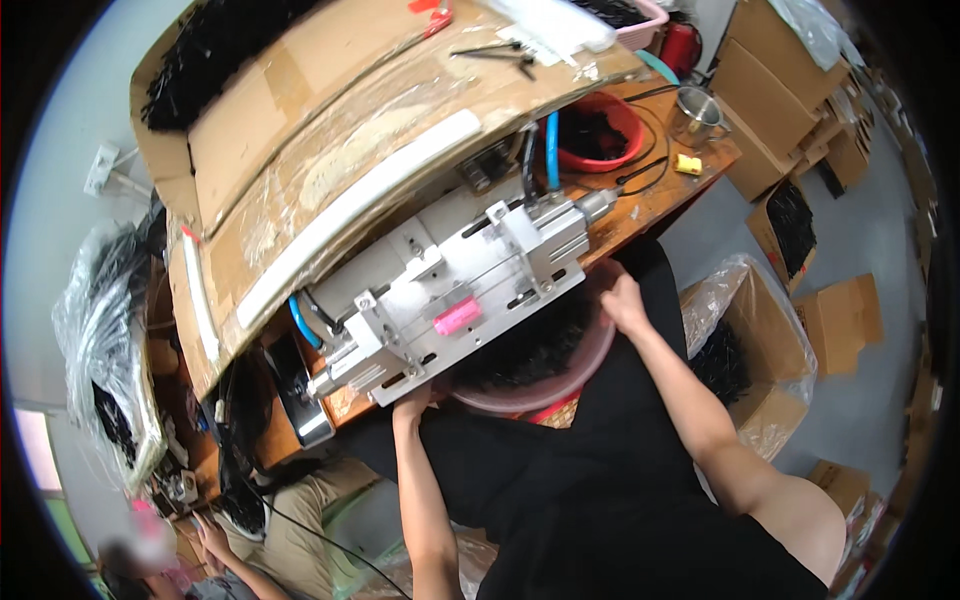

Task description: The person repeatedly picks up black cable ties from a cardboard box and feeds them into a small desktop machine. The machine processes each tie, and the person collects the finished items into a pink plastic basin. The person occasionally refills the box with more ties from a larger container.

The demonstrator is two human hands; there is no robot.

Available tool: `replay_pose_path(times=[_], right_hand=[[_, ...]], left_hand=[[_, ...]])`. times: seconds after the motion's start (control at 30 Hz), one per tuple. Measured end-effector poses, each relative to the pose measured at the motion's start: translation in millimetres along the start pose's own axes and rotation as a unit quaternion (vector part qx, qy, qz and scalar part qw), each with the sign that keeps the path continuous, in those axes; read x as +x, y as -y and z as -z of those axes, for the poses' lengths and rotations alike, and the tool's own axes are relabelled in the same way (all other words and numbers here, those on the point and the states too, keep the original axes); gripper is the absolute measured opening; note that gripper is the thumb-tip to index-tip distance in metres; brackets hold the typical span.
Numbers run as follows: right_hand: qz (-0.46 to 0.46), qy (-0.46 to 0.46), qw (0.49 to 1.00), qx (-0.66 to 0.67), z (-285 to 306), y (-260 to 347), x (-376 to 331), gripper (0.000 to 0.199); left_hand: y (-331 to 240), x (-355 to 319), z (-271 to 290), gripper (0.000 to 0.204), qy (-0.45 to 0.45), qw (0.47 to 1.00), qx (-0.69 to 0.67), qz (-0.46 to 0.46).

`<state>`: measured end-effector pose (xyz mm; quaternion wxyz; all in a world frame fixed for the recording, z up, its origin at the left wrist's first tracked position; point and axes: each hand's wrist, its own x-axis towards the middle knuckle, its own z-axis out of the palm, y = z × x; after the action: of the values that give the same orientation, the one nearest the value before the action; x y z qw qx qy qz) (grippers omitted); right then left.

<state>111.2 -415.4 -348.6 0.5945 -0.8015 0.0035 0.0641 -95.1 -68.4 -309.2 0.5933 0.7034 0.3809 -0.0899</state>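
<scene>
Basin (578, 378), pink and round, sits just below the middle of the frame, and we see many thin black pieces (530, 352) heaped inside it. A silver metal machine (470, 270) hides the basin's upper left part from us. Our right hand (623, 303) is at the basin's right rim, its fingers curled in around the edge and gripping it. Our left hand (411, 402) is near the basin's left side, just under the machine's front edge; that edge covers most of the fingers, so we cannot tell whether they are spread or closed, nor whether they touch the basin.

On the machine's flat top, near the center of the frame, we see a small bright pink piece (457, 316). A blue tube (552, 150) rises at the machine's upper right end, and a second one bends at its lower left end. Behind the machine, a large cardboard sheet (330, 150) fills the upper left.

Toward the upper right, on the wooden table (652, 208), we have a red bowl (630, 130), a metal cup (693, 115) and a small yellow object (688, 164). At the right we see an open cardboard box (793, 335) lined with clear plastic, with dark pieces inside. At the lower left, another person's hand (213, 541) shows.
</scene>
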Motion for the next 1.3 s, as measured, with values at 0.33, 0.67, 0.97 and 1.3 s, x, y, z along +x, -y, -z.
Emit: replay_pose_path(times=[0.33, 0.67, 0.97, 1.3], right_hand=[[-0.050, 0.147, 0.986, -0.057, 264, 114, 42, 0.072], [-0.165, -0.060, 0.981, -0.079, 461, 134, -117, 0.082], [-0.269, 0.110, 0.659, -0.694, 414, 55, -34, 0.051], [-0.220, 0.028, 0.475, -0.852, 420, 7, -24, 0.023]], left_hand=[[-20, 59, -46, 0.030, 0.015, 0.991, 0.080, -0.110], [-136, 2, -256, 0.051, 0.357, 0.895, 0.049, -0.262], [-121, 11, -234, 0.048, 0.240, 0.904, 0.184, -0.303], [-94, 18, -214, 0.045, 0.194, 0.909, 0.236, -0.284]])
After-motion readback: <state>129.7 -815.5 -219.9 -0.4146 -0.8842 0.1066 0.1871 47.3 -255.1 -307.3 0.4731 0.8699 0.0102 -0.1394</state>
